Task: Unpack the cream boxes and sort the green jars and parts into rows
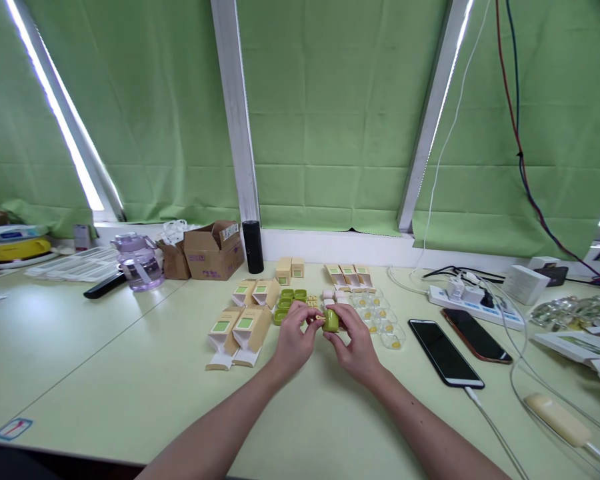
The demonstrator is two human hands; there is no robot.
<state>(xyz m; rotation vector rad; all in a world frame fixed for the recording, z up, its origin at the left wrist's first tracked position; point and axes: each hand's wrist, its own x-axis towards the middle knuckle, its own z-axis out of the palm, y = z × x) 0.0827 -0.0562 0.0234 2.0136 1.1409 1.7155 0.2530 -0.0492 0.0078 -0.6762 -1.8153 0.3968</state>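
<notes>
Over the middle of the table, my right hand [356, 345] grips a small rounded green container [331, 321] between thumb and fingers. Close against its left side, my left hand [295, 340] pinches a tiny tan piece [321, 318], too small to name. Just behind my hands are several green square cups [286, 303], small yellowish pieces [313, 302] and pale pink-white pieces [329, 294], partly hidden by my fingers. Clear plastic cups [393, 337] with yellow spots in them stand right of my right hand. Tan cardboard boxes [253, 323] with open flaps lie left of my left hand.
More small boxes [350, 277] stand farther back. To the right lie two phones [445, 351], [476, 333] and a power strip [475, 305] with cables. A black cylinder [253, 247], a brown carton [214, 252] and a water jug [139, 263] stand at the back left.
</notes>
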